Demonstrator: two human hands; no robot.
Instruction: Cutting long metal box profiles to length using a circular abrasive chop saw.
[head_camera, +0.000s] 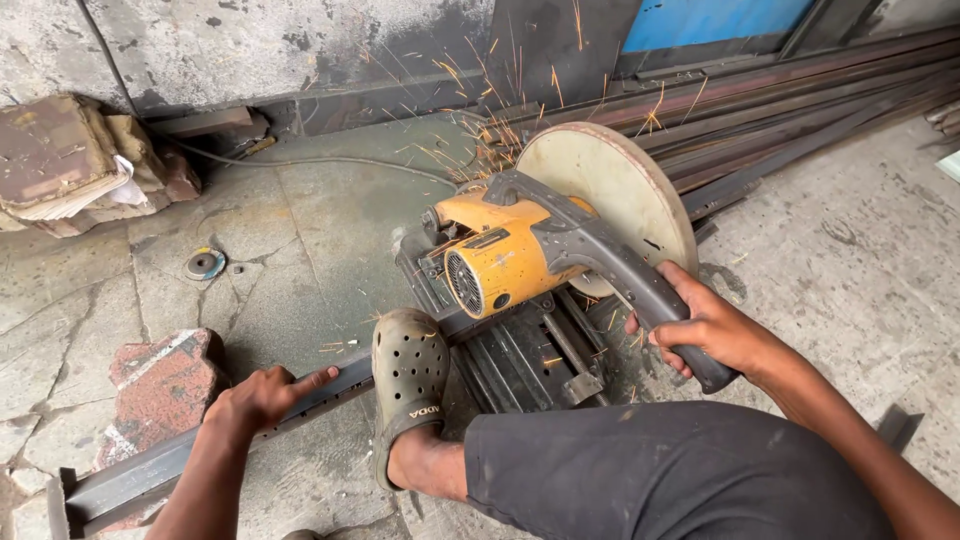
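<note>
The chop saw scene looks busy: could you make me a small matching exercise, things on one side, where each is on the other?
Things:
1. right hand
2. left hand
3. clog-shod foot
4. small grinding disc

Places:
A. lying loose on the concrete floor, left of the saw
B. gripping the dark handle of the yellow chop saw
C. resting on the long steel bar, on its left part
D. pressing down on the bar right beside the saw

Pairs: 1-B, 2-C, 3-D, 4-A
</note>
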